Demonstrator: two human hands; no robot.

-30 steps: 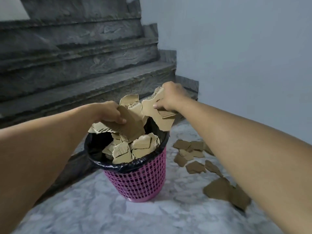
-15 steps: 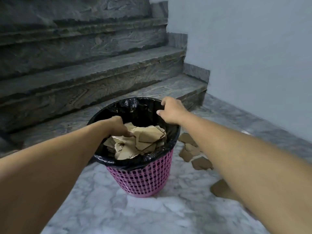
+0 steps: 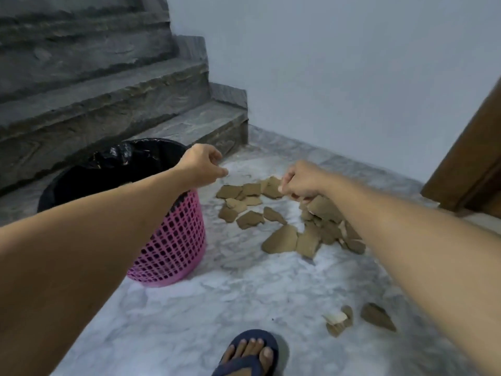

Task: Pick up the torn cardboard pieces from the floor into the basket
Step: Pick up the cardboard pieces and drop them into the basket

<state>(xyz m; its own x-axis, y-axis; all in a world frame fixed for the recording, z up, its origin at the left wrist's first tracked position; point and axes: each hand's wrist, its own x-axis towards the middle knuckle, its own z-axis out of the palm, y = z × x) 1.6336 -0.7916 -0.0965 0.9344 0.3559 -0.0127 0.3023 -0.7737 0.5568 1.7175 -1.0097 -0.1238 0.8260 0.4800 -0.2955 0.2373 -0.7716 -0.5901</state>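
Observation:
A pink mesh basket point(image 3: 173, 240) lined with a black bag point(image 3: 119, 169) stands on the marble floor at the left; my left forearm hides its inside. Several torn brown cardboard pieces point(image 3: 280, 241) lie scattered on the floor to its right. A few smaller pieces point(image 3: 376, 317) lie nearer me at the lower right. My left hand point(image 3: 202, 165) hovers past the basket's right rim, fingers loosely apart and holding nothing. My right hand point(image 3: 301, 181) is curled closed just above the pile, with nothing visible in it.
Grey stone stairs point(image 3: 108, 104) rise behind the basket. A pale wall closes the back, and a brown wooden door frame point(image 3: 471, 164) stands at the right edge. My foot in a blue sandal point(image 3: 249, 351) rests on the floor at the bottom.
Both hands dropped their cardboard into the basket, then swung right from the basket to the pile on the floor. The view turned right too.

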